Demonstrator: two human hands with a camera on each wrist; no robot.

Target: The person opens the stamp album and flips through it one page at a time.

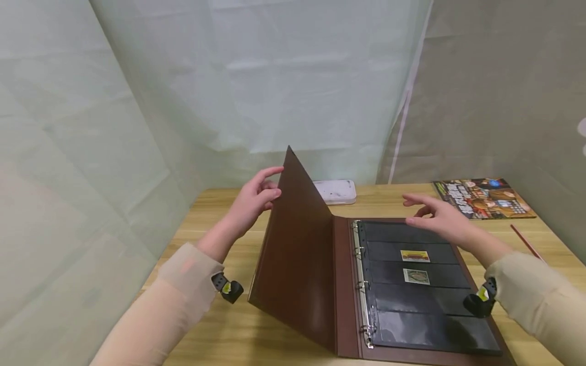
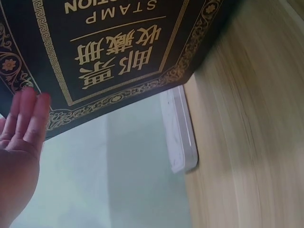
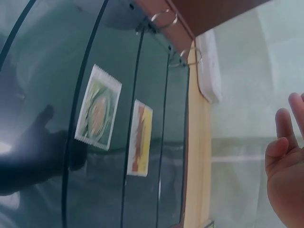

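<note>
Stamp album, lower centre of head frame; only left wrist view shows gold lettering. Brown inside cover, dark page, two stamps. Left hand: straight fingers touching cover; right hand: fingers apart.

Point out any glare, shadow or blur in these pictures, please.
Head view: pale sheen on the cover and the lowest pocket of the black page, soft shadow on the table beneath the cover; left wrist view: the cover's right edge looks blurred; right wrist view: bright glare at the page's left, beside a dark shape, apparently a reflection.
</note>
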